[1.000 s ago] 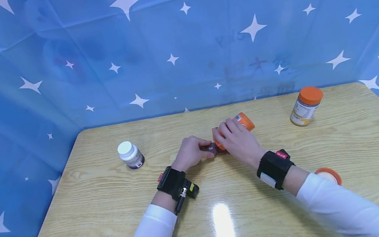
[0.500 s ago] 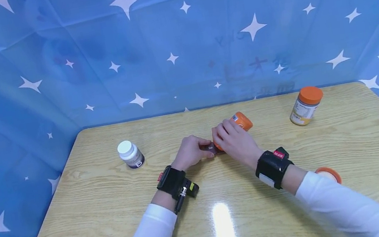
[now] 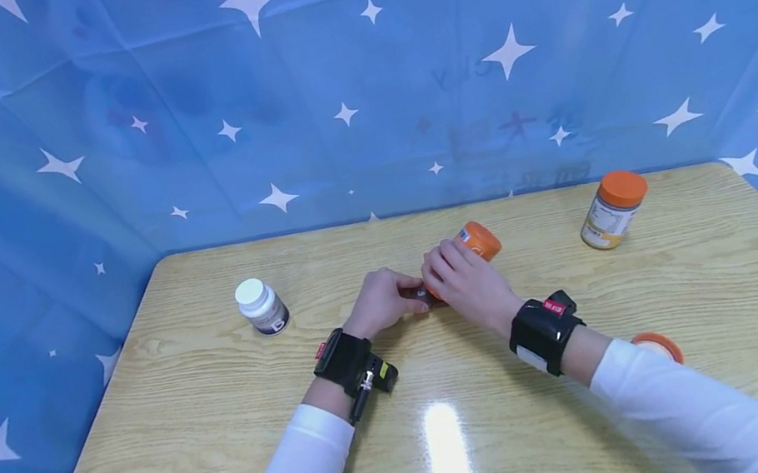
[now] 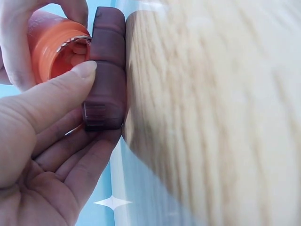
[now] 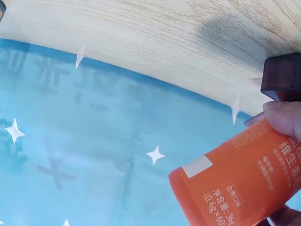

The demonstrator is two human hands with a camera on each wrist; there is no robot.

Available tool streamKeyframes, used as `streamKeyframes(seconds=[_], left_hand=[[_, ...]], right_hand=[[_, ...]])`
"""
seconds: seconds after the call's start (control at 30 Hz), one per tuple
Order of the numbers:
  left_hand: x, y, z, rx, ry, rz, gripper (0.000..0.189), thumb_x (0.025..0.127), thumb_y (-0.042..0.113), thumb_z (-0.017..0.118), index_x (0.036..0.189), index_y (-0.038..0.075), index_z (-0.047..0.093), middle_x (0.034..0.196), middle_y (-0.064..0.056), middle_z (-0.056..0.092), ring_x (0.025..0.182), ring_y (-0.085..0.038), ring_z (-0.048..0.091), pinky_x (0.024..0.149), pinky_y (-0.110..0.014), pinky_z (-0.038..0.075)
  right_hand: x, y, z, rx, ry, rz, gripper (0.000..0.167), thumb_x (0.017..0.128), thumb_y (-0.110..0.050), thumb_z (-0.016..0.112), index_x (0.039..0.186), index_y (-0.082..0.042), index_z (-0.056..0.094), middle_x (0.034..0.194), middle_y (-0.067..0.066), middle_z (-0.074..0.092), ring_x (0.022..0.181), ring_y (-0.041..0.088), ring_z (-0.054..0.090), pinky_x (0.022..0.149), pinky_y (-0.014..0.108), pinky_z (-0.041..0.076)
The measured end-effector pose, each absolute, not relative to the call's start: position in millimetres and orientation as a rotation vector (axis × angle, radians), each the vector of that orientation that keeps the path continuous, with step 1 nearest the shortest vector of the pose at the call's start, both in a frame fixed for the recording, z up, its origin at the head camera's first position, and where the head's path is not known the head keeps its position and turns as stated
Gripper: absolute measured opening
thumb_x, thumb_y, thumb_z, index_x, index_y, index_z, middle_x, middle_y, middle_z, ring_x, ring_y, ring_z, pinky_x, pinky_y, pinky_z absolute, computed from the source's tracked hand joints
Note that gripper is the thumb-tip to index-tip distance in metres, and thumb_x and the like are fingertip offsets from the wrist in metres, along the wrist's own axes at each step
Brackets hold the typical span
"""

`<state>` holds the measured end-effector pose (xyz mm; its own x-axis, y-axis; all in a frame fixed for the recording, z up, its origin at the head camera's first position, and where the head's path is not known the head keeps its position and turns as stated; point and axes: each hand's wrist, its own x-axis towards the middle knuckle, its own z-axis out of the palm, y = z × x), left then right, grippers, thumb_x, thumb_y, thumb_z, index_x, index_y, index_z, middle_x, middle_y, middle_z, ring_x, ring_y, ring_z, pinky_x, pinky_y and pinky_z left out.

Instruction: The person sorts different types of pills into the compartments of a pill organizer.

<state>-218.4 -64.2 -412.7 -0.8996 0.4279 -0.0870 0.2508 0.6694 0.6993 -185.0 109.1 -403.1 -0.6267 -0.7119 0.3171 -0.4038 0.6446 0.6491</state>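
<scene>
On the table, my left hand grips a dark brown, sectioned pill box by its near end, thumb on one side and fingers underneath. My right hand holds an uncapped orange vitamin bottle, tipped so its mouth points at the box. Orange tablets show inside the bottle mouth in the left wrist view. The bottle's rim overlaps the side of the box there. In the head view my right fingers hide most of the bottle and the far part of the box.
A white bottle with a white cap stands at the left. At the back right stands a jar with an orange lid. An upturned orange cap lies beside my right forearm. Starry blue cloth hangs behind the wooden table.
My right hand and the orange bottle have shifted slightly left, covering more of the pill box. The left hand has stayed almost still, holding the box.
</scene>
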Motion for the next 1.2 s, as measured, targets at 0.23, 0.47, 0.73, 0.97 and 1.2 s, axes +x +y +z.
streamKeyframes(seconds=[0.23,0.47,0.73,0.97,1.2], left_hand=[[-218.2,-63.9,-412.2,0.566,2.656,1.036,0.034,0.075,0.015,0.076,0.108,0.011,0.069,0.105,-0.006,0.07,0.079,-0.009,0.059,0.06,-0.016,0.037],[-217.8,-63.2,-411.2,0.56,2.654,1.037,0.035,0.075,0.014,0.076,0.109,0.01,0.069,0.107,-0.007,0.07,0.086,-0.012,0.062,0.064,-0.017,0.04],[-217.7,-63.5,-411.3,0.541,2.644,1.048,0.037,0.075,0.014,0.076,0.111,0.01,0.067,0.108,-0.007,0.069,0.1,-0.017,0.063,0.071,-0.019,0.044],[-217.8,-63.1,-411.1,0.498,2.631,1.056,0.037,0.076,0.014,0.075,0.111,0.011,0.068,0.109,-0.007,0.069,0.097,-0.017,0.063,0.068,-0.018,0.043],[-217.4,-63.5,-410.7,0.485,2.625,1.052,0.038,0.075,0.014,0.076,0.112,0.01,0.067,0.111,-0.008,0.068,0.096,-0.017,0.062,0.068,-0.018,0.042]], right_hand=[[-184.6,109.0,-402.2,0.893,-2.294,-0.78,0.04,0.078,-0.012,0.072,0.114,-0.01,0.054,0.111,0.008,0.053,0.107,0.024,0.046,0.101,0.033,0.038],[-186.2,110.1,-402.2,0.898,-2.316,-0.745,0.046,0.075,-0.01,0.075,0.115,-0.01,0.054,0.112,0.009,0.053,0.108,0.025,0.046,0.101,0.033,0.039],[-187.8,112.2,-403.3,0.881,-2.338,-0.653,0.049,0.073,-0.008,0.077,0.115,-0.006,0.053,0.108,0.011,0.053,0.105,0.026,0.048,0.1,0.035,0.041],[-187.5,113.0,-402.8,0.859,-2.368,-0.623,0.048,0.074,-0.007,0.075,0.117,-0.007,0.052,0.109,0.011,0.052,0.105,0.027,0.048,0.102,0.036,0.04],[-186.5,117.0,-399.1,0.777,-2.57,-0.334,0.046,0.077,-0.001,0.071,0.119,-0.009,0.054,0.106,0.014,0.051,0.105,0.03,0.046,0.098,0.039,0.043]])
